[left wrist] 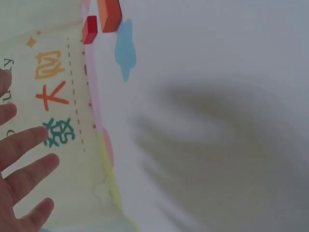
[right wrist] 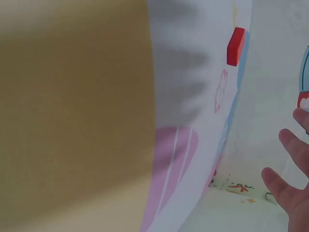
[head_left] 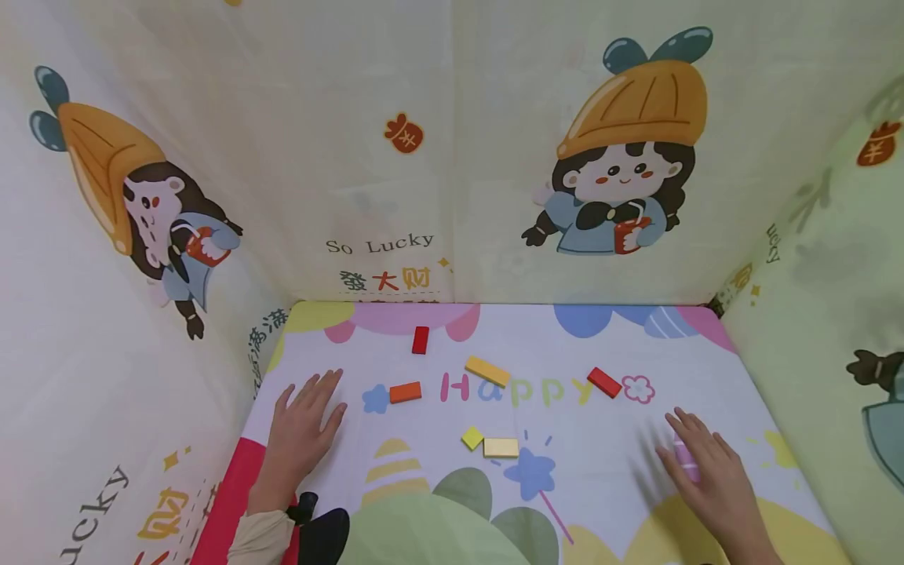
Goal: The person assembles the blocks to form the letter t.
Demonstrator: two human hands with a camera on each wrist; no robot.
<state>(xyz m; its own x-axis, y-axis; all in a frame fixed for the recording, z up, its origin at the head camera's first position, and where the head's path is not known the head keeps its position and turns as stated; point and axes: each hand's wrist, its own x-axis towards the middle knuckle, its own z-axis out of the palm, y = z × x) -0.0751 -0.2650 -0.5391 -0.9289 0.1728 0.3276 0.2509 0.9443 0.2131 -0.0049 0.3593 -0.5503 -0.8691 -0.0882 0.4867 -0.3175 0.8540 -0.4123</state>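
My left hand [head_left: 304,428] hovers with spread fingers over the left side of the table, holding nothing. The nearest thing to it is an orange block [head_left: 406,392]. On the right, my right hand [head_left: 713,475] is also spread and holds nothing; a red block [head_left: 604,383] lies up and left of it. Farther back are another red block [head_left: 421,340] and a longer yellow-orange block [head_left: 487,371]. Near the middle, a small yellow block [head_left: 472,439] sits beside a cream block [head_left: 501,448]. In the left wrist view, the orange block [left wrist: 110,15] shows near the red one [left wrist: 90,30].
A printed cloth [head_left: 424,510] with "Happy" lettering covers the table. Patterned curtains [head_left: 487,173] hang at the back and on both sides. A black object [head_left: 323,534] is at my left wrist, and red material [head_left: 236,479] shows along the left edge.
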